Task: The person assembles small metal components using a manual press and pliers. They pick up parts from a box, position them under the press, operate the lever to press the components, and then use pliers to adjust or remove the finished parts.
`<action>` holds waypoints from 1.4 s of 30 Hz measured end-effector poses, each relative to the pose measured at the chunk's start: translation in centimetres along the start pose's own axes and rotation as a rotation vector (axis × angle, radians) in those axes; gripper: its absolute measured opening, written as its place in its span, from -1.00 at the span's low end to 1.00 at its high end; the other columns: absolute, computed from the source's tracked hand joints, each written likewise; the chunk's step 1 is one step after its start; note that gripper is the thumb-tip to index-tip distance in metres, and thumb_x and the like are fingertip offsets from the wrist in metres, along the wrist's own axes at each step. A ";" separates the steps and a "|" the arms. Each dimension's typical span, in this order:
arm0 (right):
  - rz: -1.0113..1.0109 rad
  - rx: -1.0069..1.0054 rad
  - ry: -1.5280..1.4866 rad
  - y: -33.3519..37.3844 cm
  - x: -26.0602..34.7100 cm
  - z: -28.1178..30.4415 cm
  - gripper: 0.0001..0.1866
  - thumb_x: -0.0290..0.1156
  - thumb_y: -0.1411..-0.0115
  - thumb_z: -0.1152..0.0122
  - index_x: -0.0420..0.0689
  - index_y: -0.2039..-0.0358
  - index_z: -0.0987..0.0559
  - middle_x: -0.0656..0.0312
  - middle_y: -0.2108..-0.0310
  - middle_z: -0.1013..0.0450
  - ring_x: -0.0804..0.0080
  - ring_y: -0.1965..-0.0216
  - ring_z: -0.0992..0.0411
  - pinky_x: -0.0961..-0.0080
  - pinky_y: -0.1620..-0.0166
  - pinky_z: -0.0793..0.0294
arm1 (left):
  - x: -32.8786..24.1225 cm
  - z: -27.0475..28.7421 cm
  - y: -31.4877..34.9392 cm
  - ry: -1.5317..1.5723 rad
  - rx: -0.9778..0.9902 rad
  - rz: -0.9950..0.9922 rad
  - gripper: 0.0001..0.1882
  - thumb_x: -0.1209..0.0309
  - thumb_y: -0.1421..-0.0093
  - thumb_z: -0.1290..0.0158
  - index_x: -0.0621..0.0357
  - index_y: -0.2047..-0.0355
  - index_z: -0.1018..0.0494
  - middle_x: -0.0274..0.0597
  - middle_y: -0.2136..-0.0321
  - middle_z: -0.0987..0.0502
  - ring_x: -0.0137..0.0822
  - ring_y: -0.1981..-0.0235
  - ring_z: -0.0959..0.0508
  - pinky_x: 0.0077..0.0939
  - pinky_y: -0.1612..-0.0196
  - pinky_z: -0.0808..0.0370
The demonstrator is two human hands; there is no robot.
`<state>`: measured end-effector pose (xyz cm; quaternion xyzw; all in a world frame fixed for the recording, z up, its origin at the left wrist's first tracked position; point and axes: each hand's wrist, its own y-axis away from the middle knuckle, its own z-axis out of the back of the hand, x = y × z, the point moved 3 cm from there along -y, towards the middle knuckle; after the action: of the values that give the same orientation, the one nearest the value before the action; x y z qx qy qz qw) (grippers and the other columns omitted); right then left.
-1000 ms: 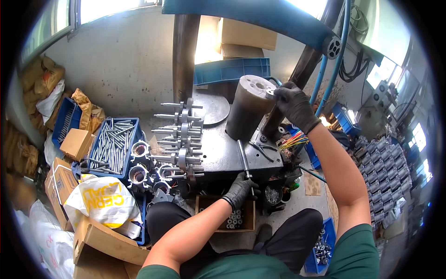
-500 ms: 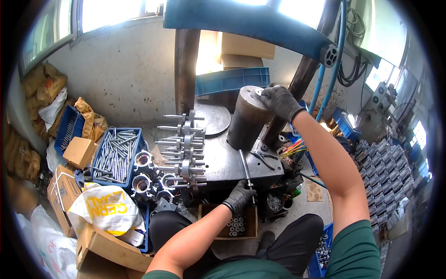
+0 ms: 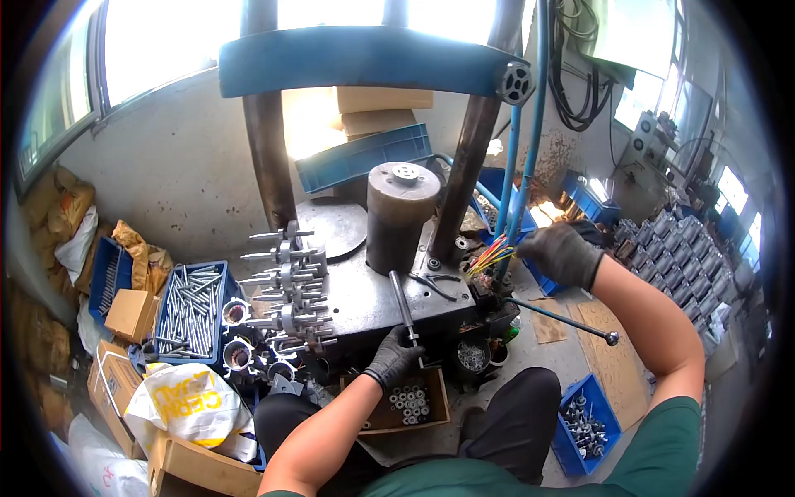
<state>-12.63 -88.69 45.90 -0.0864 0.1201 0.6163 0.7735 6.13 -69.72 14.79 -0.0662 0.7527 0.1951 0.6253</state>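
My gloved left hand [image 3: 393, 358] is closed around a slim steel shaft [image 3: 402, 300], which slants up onto the metal press table [image 3: 364, 305]. The shaft's upper end reaches the foot of a thick upright steel cylinder [image 3: 397, 228]. A small holed metal disc [image 3: 405, 173] lies on top of that cylinder. My gloved right hand [image 3: 565, 253] hangs in the air beside a bundle of coloured wires [image 3: 494, 254]; its fingers look bent, but their tips are dark and what they hold, if anything, is hidden. Pliers [image 3: 435, 286] lie on the table right of the shaft.
Several shafts with round cores [image 3: 290, 290] line the table's left edge. A blue bin of shafts [image 3: 192, 311] stands at left; a box of small round parts [image 3: 410, 402] sits below my left hand. A ball-ended lever [image 3: 580, 326] sticks out at right, above a blue parts bin [image 3: 585, 427].
My right hand has left the cylinder's top and moved right and down, uncovering the disc there. The left hand keeps its hold on the shaft. The whole view has shifted.
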 end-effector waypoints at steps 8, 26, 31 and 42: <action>-0.287 0.014 -0.239 17.4 -0.2 -3.4 -0.78 -0.26 -0.17 -0.25 -0.07 0.24 -0.69 0.04 0.39 -0.57 -0.06 0.31 -0.58 0.04 0.21 -0.55 | -2.1 -0.5 2.8 -0.069 -0.078 -0.247 -0.43 0.62 -0.19 -0.18 0.17 -0.21 -0.31 -0.15 0.17 -0.57 -0.31 0.14 -0.57 -0.37 0.05 -0.55; -0.437 -0.664 -0.146 7.4 -7.3 0.1 -0.42 0.12 -0.36 -0.16 -0.16 -0.07 -0.55 -0.07 0.35 -0.58 -0.04 0.30 -0.59 0.08 0.19 -0.56 | -29.9 4.2 -10.8 -0.123 -0.452 -0.976 -0.63 0.68 -0.28 -0.11 0.23 -0.05 -0.30 -0.24 0.34 -0.47 -0.39 0.36 -0.54 -0.47 0.23 -0.59; -0.473 -0.587 -0.222 6.9 -8.3 -0.3 -0.41 0.21 -0.38 -0.09 -0.09 -0.04 -0.57 -0.07 0.39 -0.58 -0.04 0.27 -0.61 0.08 0.18 -0.57 | -32.7 4.5 -13.9 -0.280 -0.506 -0.910 -0.71 0.71 -0.26 -0.09 0.19 0.10 -0.29 -0.21 0.42 -0.45 -0.35 0.43 -0.54 -0.43 0.31 -0.60; -0.516 -0.502 -0.199 8.0 -7.8 -0.8 -0.47 0.17 -0.37 -0.11 -0.10 0.07 -0.57 -0.06 0.41 -0.58 -0.06 0.30 -0.61 0.03 0.21 -0.57 | -33.4 2.6 -14.8 -0.449 -0.396 -0.645 -0.72 0.65 -0.31 -0.11 0.05 0.08 -0.32 -0.30 0.38 -0.42 -0.42 0.37 -0.41 -0.44 0.32 -0.51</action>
<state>-22.17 -94.39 47.58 -0.2405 -0.1365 0.4167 0.8659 20.62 -87.12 43.57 -0.3724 0.4868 0.1401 0.7776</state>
